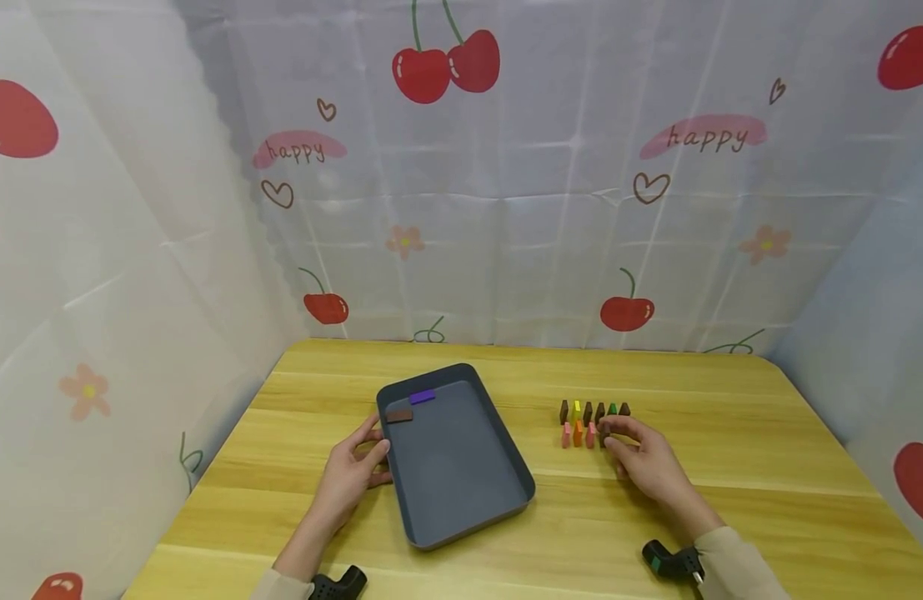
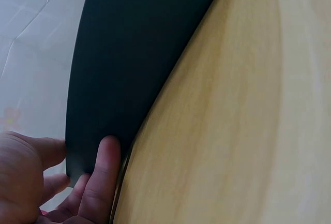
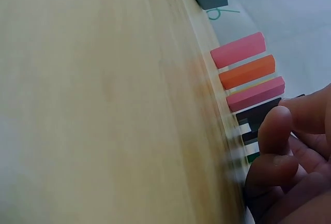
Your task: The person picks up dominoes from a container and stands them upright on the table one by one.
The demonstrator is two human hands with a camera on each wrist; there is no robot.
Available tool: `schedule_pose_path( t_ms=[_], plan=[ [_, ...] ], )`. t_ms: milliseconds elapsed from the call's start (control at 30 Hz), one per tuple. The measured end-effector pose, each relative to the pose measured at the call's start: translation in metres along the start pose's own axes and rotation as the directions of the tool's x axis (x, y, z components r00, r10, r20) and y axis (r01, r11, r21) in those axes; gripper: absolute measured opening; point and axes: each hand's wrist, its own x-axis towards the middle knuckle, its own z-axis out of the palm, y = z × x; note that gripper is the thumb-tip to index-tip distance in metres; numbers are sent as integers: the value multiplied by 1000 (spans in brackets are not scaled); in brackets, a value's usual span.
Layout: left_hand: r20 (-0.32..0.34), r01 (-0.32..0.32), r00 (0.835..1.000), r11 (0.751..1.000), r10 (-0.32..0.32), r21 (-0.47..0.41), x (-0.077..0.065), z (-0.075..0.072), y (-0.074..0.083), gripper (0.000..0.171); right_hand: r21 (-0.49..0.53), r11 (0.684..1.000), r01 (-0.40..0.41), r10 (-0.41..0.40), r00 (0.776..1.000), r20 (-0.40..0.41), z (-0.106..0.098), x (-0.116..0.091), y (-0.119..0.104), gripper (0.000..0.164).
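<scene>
My left hand [image 1: 350, 471] rests at the left side of a dark grey rectangular tray [image 1: 461, 467], fingertips against its outer wall [image 2: 129, 53] and thumb at the rim. Inside, near the far left corner, lie a purple block [image 1: 422, 397] and a brown block [image 1: 399, 416]. To the tray's right, my right hand [image 1: 649, 462] pinches a dark brown block [image 3: 257, 112] between thumb and finger, at the right end of the front row. That row also has a pink block [image 1: 566, 435], an orange block [image 1: 578, 433] and another pink block [image 1: 590, 435], all upright.
Behind the front row stands a second row of upright blocks: several dark brown ones [image 1: 564, 412], a yellow one [image 1: 577, 411] and a green one [image 1: 613, 409]. Everything sits on a wooden table [image 1: 731, 417]. Cherry-printed curtains [image 1: 506, 208] enclose its back and sides.
</scene>
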Motion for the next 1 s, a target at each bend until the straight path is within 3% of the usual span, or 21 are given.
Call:
schedule_pose_path(
  t_ms=[1000],
  plan=[
    [-5, -18, 1000, 1000, 19, 24, -1, 1, -2, 60, -35, 999, -15, 15, 1000, -13, 4, 4, 11, 40]
  ],
)
